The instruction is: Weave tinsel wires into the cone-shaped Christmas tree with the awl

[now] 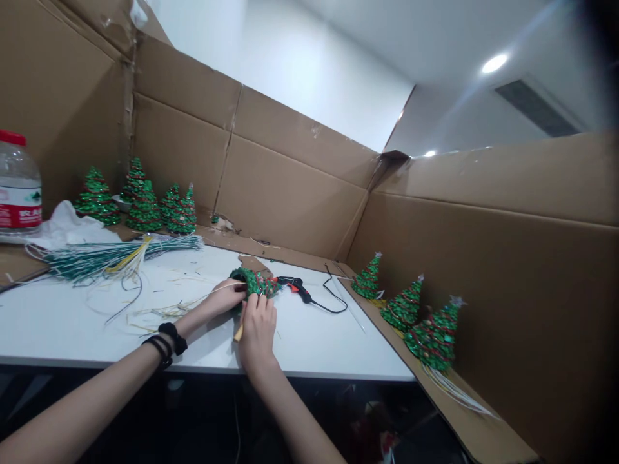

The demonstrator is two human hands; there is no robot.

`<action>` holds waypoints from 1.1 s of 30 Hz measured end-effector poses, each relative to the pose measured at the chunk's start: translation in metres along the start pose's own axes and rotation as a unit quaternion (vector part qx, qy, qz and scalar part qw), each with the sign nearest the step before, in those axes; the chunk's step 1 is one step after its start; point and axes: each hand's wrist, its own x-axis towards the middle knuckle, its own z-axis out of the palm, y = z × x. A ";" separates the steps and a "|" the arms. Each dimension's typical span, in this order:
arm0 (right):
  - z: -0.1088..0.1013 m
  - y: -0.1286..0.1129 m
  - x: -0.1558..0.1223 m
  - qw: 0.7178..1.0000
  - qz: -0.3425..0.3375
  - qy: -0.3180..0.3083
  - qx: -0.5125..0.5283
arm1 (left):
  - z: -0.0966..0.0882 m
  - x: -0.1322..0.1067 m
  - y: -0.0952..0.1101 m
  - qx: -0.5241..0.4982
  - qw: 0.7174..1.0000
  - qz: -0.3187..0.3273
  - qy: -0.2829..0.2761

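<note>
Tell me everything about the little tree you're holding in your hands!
The little tree is a green cone with red and shiny bits, seemingly wrapped in glittery strips. It lies tipped on its side on the white table. The left hand grips its base end; the right hand touches it from below, holding a thin stick.

- The bottle [18, 183] is cut off by the left edge.
- The right hand [257, 328] covers part of the tree [254, 282]; the stick [238, 333] under it mostly hides.
- The bottle's label print is too small to read.
- The picture's top right corner is dark.
</note>
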 end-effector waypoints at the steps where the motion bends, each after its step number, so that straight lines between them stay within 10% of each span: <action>1: -0.001 0.000 0.001 1.000 -0.003 -0.007 -0.008 | -0.001 -0.001 0.000 0.013 1.000 0.004 0.000; 22: -0.017 0.009 0.014 0.997 -0.012 -0.047 0.064 | 0.006 -0.009 0.001 -0.109 0.991 -0.075 0.029; 33: -0.054 0.096 0.022 0.930 0.084 0.156 0.322 | 0.005 -0.011 0.016 -0.047 0.994 -0.092 0.045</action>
